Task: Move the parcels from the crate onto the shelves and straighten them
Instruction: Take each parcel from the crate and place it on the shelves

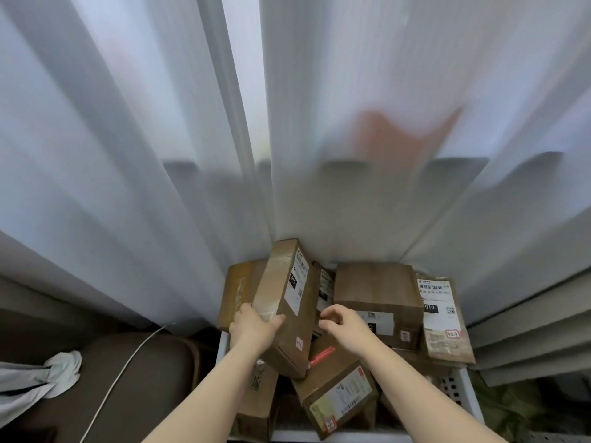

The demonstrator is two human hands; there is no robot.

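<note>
Left hand [254, 327] clamped on tall box [286, 302] at crate [463, 391] left-back; right hand [343, 324] loose, empty. Get right hand on before lifting.

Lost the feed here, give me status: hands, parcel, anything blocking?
Left hand gripping tall parcel. Right hand open beside it. Other parcels crowd the crate; curtain ahead.

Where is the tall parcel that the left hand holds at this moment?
In the head view, the tall parcel stands tilted at the crate's left side, gripped by the left hand, just left of the right hand.
</note>
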